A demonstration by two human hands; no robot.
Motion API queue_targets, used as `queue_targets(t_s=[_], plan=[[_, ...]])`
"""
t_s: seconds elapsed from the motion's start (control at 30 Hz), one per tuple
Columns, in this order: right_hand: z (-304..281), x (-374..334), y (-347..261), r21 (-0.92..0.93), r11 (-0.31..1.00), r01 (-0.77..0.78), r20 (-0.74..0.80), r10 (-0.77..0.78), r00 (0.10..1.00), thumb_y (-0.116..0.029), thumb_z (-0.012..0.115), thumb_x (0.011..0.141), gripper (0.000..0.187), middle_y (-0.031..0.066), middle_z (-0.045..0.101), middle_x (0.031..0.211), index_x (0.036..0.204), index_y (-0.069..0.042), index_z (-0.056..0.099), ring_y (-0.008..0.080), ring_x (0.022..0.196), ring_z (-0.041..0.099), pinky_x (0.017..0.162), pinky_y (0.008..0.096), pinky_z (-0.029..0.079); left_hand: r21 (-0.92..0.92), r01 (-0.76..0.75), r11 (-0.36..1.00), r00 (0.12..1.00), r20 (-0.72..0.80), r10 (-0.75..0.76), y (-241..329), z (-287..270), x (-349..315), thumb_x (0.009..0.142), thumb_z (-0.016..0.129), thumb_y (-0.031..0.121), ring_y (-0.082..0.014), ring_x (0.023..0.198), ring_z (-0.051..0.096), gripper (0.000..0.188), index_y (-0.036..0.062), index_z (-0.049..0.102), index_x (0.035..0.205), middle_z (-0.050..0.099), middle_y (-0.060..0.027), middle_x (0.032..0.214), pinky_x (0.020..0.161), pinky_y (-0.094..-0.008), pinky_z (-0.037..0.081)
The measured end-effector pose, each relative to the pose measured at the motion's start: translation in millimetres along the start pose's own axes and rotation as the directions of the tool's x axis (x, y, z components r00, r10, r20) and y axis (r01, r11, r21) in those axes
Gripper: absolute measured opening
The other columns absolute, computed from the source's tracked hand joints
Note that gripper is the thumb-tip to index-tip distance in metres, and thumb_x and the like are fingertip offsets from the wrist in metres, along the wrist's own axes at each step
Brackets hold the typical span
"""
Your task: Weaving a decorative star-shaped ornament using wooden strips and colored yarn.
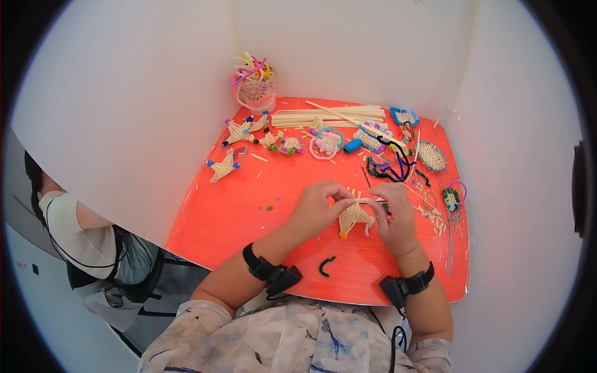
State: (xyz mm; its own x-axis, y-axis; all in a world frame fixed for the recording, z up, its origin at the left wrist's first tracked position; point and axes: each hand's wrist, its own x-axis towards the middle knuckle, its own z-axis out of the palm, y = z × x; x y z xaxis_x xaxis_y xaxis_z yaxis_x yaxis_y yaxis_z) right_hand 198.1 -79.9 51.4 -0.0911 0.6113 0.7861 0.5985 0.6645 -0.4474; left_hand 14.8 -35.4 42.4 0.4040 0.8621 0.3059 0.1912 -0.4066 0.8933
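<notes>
Fisheye head cam: looks dn & slightly fwd from abv, fairly nr red tbl (249, 202).

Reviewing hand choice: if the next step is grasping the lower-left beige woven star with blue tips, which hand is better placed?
Left, probably: the left hand is nearer that star, though pinching the beige woven piece with an orange tip; the right hand lies beyond it, farther off.

I'm working in bright, soft light. The fisheye view is bowing my red table (217, 217) and blackening at its corners.
</notes>
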Motion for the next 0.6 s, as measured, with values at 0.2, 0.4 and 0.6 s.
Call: queue_targets(t_s=[0.2,0.4,0.6], plan=[[6.3,-3.8,4.9,-0.065,0.998,0.007,0.187,0.005,0.982,0.000,0.067,0.074,0.016,0.0088,0.060,0.078,0.089,-0.003,0.063,0.0266,0.076,0.055,0.069,0.0345,0.044,0.411,-0.425,0.807,0.883,-0.008,0.469,0.8,-1.6,1.4,0.073,0.074,0.012,-0.0206,0.071,0.057,0.012,0.0059,0.066,0.079,0.062,-0.0076,0.073,0.066,-0.0329,0.044],[4.7,-4.8,6.7,0.085,0.985,-0.148,0.060,0.143,0.988,0.004,0.066,0.070,0.011,0.0091,0.060,0.073,0.078,-0.003,0.064,0.0253,0.073,0.055,0.068,0.0340,0.043,0.273,-0.262,0.926,0.958,-0.044,0.284,1.8,-0.1,-0.1,0.076,0.073,0.014,-0.0165,0.069,0.058,0.012,0.0052,0.066,0.080,0.063,-0.0055,0.073,0.065,-0.0315,0.044],[-6.3,-2.3,11.9,0.183,0.951,-0.251,0.205,0.212,0.955,0.001,0.064,0.075,0.006,0.0059,0.060,0.074,0.080,-0.002,0.064,0.0190,0.071,0.055,0.068,0.0303,0.043,-0.390,0.318,0.864,0.923,0.338,-0.187,-8.2,-4.1,0.7,0.086,0.065,0.014,-0.0072,0.067,0.057,0.014,0.0009,0.065,0.088,0.064,-0.0027,0.075,0.063,-0.0229,0.045]])
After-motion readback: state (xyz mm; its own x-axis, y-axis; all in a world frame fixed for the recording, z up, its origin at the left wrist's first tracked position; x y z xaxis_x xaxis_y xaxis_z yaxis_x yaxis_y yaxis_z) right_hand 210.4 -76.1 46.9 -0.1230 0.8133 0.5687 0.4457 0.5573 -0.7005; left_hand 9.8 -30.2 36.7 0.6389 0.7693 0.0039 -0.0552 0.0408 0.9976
